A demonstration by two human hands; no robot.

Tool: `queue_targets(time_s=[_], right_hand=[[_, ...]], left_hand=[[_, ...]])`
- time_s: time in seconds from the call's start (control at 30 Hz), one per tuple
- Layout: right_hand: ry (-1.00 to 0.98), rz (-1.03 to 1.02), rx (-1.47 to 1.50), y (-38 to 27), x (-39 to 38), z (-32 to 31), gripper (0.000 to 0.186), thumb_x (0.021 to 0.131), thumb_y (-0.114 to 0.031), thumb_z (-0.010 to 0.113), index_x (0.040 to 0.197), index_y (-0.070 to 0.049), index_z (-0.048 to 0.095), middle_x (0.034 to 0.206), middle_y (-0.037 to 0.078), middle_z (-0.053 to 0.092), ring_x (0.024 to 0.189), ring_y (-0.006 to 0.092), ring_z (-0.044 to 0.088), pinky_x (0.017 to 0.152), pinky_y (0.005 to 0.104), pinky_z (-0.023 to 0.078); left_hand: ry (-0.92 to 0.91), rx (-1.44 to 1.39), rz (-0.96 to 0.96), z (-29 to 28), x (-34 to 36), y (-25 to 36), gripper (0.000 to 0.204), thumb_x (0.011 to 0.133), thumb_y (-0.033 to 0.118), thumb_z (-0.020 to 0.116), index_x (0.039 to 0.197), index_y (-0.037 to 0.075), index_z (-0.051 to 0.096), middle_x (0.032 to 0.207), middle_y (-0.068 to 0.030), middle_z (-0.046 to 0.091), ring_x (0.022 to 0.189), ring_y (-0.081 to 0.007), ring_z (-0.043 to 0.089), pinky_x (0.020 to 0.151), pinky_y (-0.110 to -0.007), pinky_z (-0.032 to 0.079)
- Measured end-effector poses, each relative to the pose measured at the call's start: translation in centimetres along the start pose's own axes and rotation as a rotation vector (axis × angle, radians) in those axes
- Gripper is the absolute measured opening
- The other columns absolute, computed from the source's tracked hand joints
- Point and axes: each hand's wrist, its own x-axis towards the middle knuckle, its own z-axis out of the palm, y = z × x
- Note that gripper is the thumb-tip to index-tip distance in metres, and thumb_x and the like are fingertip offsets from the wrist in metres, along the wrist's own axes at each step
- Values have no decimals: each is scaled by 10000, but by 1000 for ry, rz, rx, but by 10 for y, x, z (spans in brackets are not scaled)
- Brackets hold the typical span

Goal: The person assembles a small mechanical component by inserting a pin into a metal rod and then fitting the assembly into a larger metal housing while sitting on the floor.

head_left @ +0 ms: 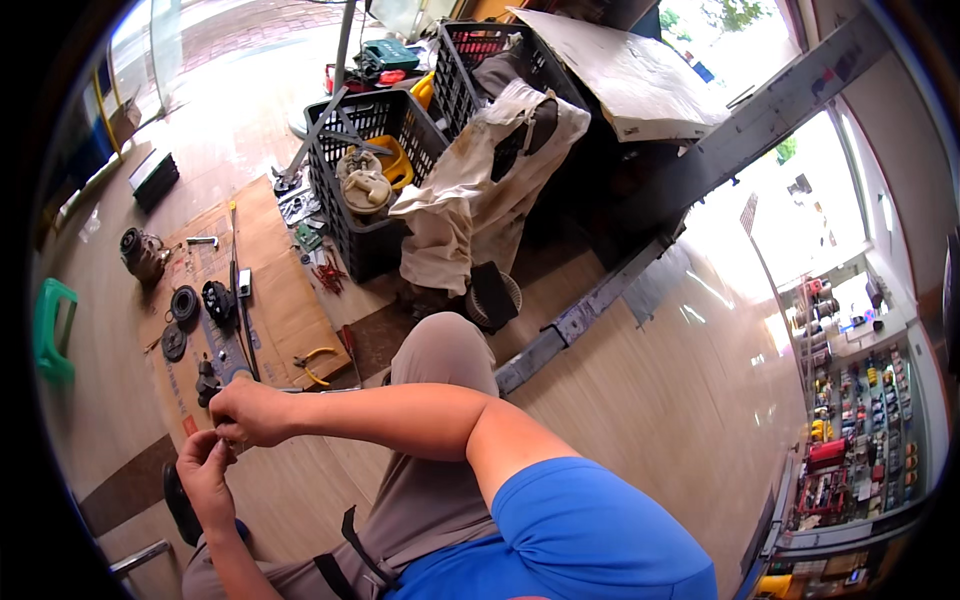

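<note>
Close together over the near edge of a cardboard sheet, my left hand and my right hand meet fingertip to fingertip. Both have fingers pinched; whatever lies between them is too small and hidden to name. Just beyond the right fingers is a small black part. Pliers with orange handles lie to the right of it. Farther off on the cardboard are a black ring, a dark disc, a black housing, a long dark rod and a silver bent tool.
A motor-like metal part stands at the sheet's left edge. Beyond my knee are black plastic crates with a stained cloth draped over. A green stool is at left. To the right runs a metal beam, then a display case.
</note>
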Motion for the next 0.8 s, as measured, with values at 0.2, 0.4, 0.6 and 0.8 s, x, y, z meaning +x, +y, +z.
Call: queue_targets(time_s=[0.2, 0.4, 0.6, 0.8], right_hand=[[-33, -35, -69, 5, 1, 0, 160, 795, -136, 647, 801, 23, 627, 790, 224, 643, 807, 392, 641, 698, 429, 502], [0, -25, 0, 9, 3, 0, 147, 811, -128, 637, 828, 18, 629, 815, 223, 645, 801, 388, 636, 713, 418, 500], [-52, 59, 87, 16, 4, 9, 166, 827, -140, 644, 861, 22, 633, 809, 208, 647, 795, 339, 644, 710, 388, 496], [-23, 11, 112, 12, -4, 19, 165, 846, -131, 662, 858, 21, 598, 802, 195, 631, 779, 329, 629, 696, 392, 484]], left_hand=[[-38, 15, -33, 6, -4, 8, 130, 887, 38, 646, 1008, -7, 628, 868, -32, 660, 714, -89, 597, 658, -226, 481], [-56, -148, -90, 5, -8, 9, 139, 880, 19, 639, 1016, 3, 618, 872, -42, 661, 699, -108, 607, 649, -246, 494], [-64, -364, -63, -9, -6, 1, 158, 897, 27, 630, 1053, 22, 602, 896, -43, 648, 734, -126, 614, 676, -250, 500], [51, -475, -14, -23, 0, -8, 178, 934, 44, 597, 1112, 40, 589, 936, -42, 641, 797, -117, 612, 713, -242, 509]])
